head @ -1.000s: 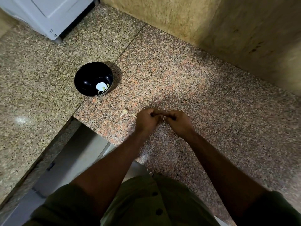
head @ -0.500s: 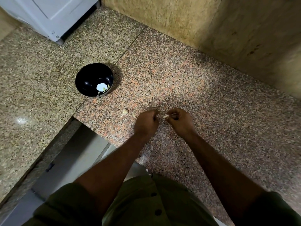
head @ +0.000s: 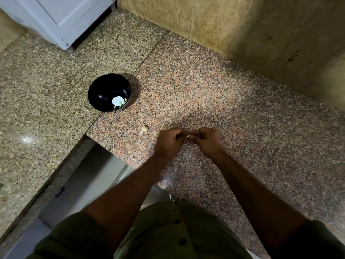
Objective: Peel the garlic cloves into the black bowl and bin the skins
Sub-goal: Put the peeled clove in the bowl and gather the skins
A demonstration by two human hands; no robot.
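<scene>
Speckled granite counter (head: 205, 86) lies beneath a person's left hand (head: 169, 142) and right hand (head: 206, 140), both pinching one garlic clove (head: 188, 136) between curled fingertips. Left of and beyond the clove sits the black bowl (head: 100, 94); another garlic piece (head: 144, 128) lies between them.

Polished speckled granite counter (head: 205, 86) gleams, the black bowl (head: 104, 92) shines glossy, a papery-skinned garlic clove (head: 144, 129) lies matt, and the olive shirt (head: 168, 230) looks like soft cloth.
</scene>
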